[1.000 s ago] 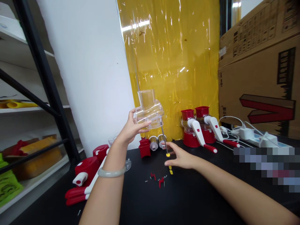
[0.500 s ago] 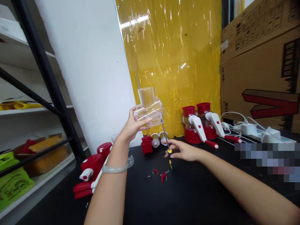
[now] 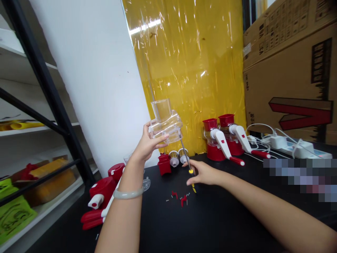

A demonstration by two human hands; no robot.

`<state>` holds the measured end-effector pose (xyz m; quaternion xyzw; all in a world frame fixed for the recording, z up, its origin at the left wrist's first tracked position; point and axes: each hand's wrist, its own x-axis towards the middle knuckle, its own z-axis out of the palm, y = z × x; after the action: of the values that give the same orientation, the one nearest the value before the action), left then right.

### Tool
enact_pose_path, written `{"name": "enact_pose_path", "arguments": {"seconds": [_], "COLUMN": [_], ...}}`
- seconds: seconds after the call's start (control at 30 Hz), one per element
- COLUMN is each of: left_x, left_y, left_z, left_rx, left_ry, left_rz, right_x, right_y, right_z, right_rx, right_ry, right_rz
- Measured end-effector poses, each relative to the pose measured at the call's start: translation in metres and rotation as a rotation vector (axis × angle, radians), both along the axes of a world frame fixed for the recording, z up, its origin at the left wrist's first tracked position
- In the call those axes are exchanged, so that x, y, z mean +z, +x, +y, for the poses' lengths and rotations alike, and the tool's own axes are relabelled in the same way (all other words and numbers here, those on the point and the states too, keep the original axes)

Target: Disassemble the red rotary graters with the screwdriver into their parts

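My left hand (image 3: 151,142) is closed round the underside of a clear plastic grater body (image 3: 165,121), lifted above the table with its square chute upward. In my right hand (image 3: 201,172) is a screwdriver (image 3: 191,171) with a black and yellow handle, gripped between thumb and fingers. Its long shaft slants up to the underside of the clear body; the tip meets the lower right part, though the exact contact is hard to make out. Below lie small red plastic pieces (image 3: 183,200) and several tiny screws.
Behind my hands stand a red hopper (image 3: 164,164) and two metal grating drums (image 3: 174,159). Two assembled red and white rotary graters (image 3: 216,140) are at the back right, near a white power strip (image 3: 313,151). Red bases (image 3: 102,189) with handles sit left. A cardboard box (image 3: 289,80) rises on the right.
My right-hand fingers have shifted round the screwdriver handle, with the thumb now lower. The clear body stays in my left hand. The whole view has shifted slightly.
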<state>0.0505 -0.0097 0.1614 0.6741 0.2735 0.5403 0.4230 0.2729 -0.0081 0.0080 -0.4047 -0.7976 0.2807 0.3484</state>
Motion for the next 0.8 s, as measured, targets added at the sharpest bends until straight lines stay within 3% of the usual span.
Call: {"name": "enact_pose_path", "arguments": {"seconds": [0.07,0.23,0.37,0.43,0.5,0.6,0.7,0.8], "left_x": [-0.001,-0.001,0.002,-0.003,-0.019,-0.059,-0.102,-0.131], "left_y": [0.001,-0.002,-0.017,-0.025,-0.032,-0.037,-0.036,-0.03], "left_z": [0.001,0.005,0.005,0.006,0.009,0.012,0.012,0.009], "left_rx": [-0.006,0.019,0.119,0.213,0.291,0.322,0.317,0.274], "left_ry": [0.003,0.011,0.017,0.024,0.019,-0.064,-0.157,-0.205], "left_rz": [-0.004,-0.054,-0.122,-0.129,-0.106,-0.01,0.078,0.144], "right_x": [0.0,0.003,0.013,0.017,0.018,0.014,0.008,0.001], "right_y": [-0.001,0.009,0.033,0.048,0.061,0.07,0.069,0.064], "right_z": [-0.001,0.0,0.009,0.014,0.019,0.022,0.022,0.021], "right_rx": [0.032,0.217,0.216,0.097,-0.107,-0.345,-0.398,-0.396], "right_ry": [0.025,-0.115,-0.109,-0.012,0.09,0.179,0.187,0.161], "right_rz": [0.009,-0.005,-0.079,-0.186,-0.329,-0.64,-0.776,-0.818]}}
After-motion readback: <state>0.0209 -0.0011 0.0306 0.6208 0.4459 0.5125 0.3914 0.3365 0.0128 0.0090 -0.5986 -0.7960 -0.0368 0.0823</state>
